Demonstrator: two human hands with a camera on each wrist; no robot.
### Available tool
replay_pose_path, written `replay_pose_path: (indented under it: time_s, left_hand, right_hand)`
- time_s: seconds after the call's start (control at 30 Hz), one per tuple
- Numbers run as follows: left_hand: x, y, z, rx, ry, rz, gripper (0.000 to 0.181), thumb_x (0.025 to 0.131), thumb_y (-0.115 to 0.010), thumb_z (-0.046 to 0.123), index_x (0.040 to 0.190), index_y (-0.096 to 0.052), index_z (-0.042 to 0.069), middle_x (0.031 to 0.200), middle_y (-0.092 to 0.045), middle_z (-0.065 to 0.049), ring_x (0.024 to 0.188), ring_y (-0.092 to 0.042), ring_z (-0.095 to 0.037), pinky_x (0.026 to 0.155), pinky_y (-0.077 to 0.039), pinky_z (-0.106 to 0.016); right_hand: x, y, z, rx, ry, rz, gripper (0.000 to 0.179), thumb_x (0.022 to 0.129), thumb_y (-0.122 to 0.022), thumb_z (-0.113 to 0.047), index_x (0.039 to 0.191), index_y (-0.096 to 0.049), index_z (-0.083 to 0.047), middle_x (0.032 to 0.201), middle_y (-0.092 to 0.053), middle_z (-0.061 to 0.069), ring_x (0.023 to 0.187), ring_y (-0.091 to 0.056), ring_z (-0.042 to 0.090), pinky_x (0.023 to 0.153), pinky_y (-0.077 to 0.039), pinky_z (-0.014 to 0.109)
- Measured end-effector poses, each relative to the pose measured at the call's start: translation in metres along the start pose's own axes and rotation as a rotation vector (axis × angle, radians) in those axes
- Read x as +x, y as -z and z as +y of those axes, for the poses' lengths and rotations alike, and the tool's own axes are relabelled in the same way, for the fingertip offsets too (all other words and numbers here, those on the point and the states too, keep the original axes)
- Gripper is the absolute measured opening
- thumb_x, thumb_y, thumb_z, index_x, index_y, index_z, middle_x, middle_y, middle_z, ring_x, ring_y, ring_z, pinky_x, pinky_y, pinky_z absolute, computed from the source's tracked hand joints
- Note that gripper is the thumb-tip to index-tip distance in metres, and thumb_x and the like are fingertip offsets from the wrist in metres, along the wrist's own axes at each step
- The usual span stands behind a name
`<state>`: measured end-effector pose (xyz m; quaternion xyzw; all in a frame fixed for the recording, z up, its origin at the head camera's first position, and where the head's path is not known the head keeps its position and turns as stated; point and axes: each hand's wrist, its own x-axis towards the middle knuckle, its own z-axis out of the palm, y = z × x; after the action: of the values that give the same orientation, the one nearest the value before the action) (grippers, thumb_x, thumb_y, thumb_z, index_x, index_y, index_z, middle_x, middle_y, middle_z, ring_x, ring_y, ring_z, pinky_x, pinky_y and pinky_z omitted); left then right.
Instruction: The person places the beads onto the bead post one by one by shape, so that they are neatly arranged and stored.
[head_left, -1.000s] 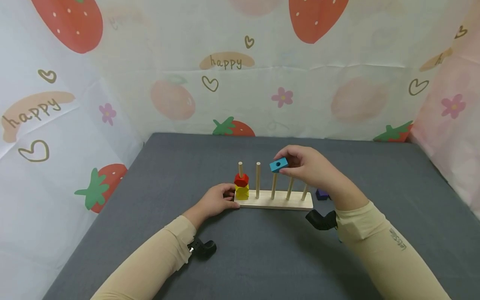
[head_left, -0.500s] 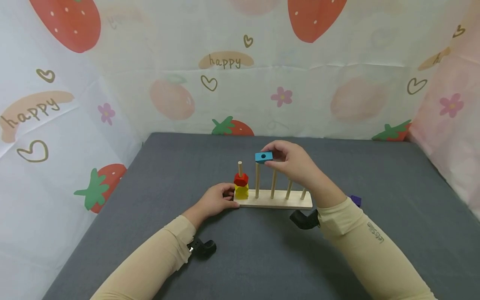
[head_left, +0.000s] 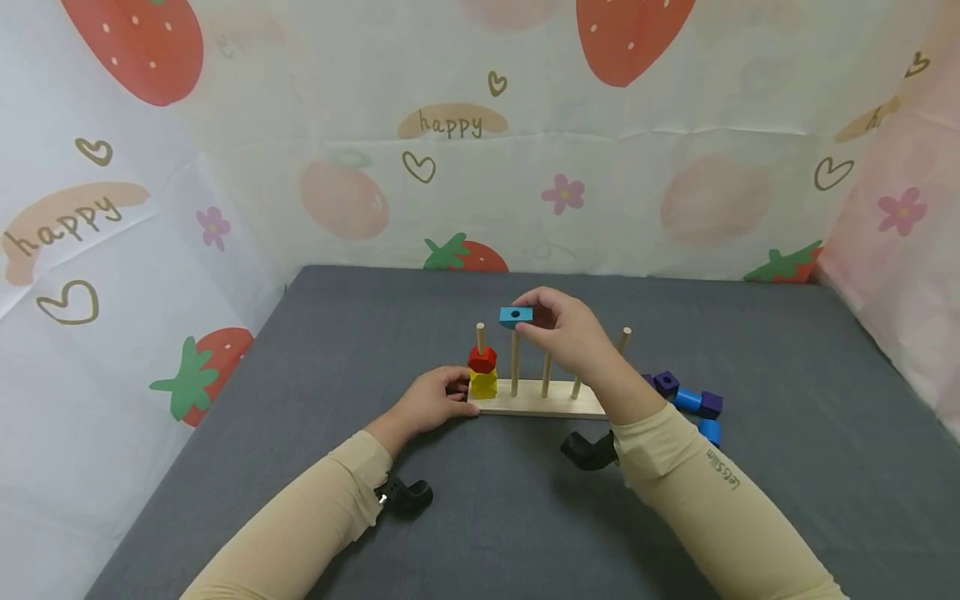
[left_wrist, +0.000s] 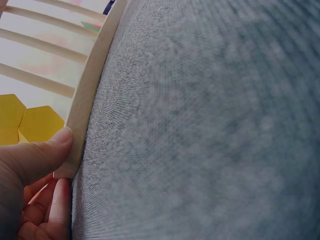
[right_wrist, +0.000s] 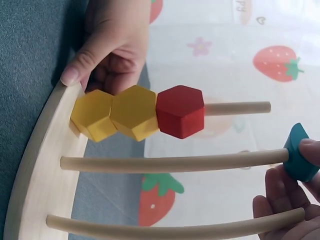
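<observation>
My right hand [head_left: 564, 332] pinches a light-blue wooden bead [head_left: 506, 317] between thumb and fingers. The bead has a flat top with a hole and a rounded underside. In the right wrist view the bead [right_wrist: 298, 157] meets the tip of the second peg [right_wrist: 175, 163] from the left; whether the peg has entered the hole is hidden. My left hand [head_left: 429, 402] grips the left end of the wooden peg stand [head_left: 543, 407], thumb on its front edge. On the leftmost peg, a red hexagonal bead [right_wrist: 180, 112] sits above two yellow hexagonal beads [right_wrist: 135, 112].
Dark purple beads [head_left: 666, 383] and bright blue beads [head_left: 687, 400] lie on the grey cloth right of the stand, partly behind my right forearm. The other visible pegs [head_left: 547, 375] are bare. A patterned curtain [head_left: 637, 125] stands behind the table.
My right hand has carried the light-blue bead leftward, from above the third peg to the top of the second. Beads at the right have come into view. My left hand has stayed put.
</observation>
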<state>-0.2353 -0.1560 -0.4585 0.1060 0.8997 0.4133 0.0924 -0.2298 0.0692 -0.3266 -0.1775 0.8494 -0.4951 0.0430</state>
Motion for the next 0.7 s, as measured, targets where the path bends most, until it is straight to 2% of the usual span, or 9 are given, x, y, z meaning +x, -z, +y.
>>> replay_pose_path:
  time_s: [0.53, 0.7]
  left_hand:
    - [-0.001, 0.0, 0.001, -0.015, 0.0, -0.003, 0.049, 0.072, -0.078, 0.019, 0.117, -0.06, 0.014, 0.107, -0.057, 0.0, 0.096, -0.055, -0.013, 0.085, -0.048, -0.026]
    - [-0.001, 0.0, 0.002, -0.022, 0.007, 0.0, 0.049, 0.072, -0.078, 0.019, 0.117, -0.06, 0.014, 0.107, -0.058, 0.0, 0.095, -0.055, -0.013, 0.085, -0.048, -0.026]
  right_hand:
    - [-0.003, -0.008, 0.005, 0.029, -0.06, 0.038, 0.018, 0.088, -0.062, -0.021, 0.105, -0.058, -0.016, 0.091, -0.055, 0.006, 0.082, -0.049, 0.023, 0.072, -0.042, 0.033]
    - [-0.005, -0.012, 0.011, 0.059, -0.061, 0.08, 0.026, 0.087, -0.063, -0.02, 0.111, -0.054, -0.015, 0.094, -0.055, 0.006, 0.084, -0.05, 0.023, 0.071, -0.042, 0.033]
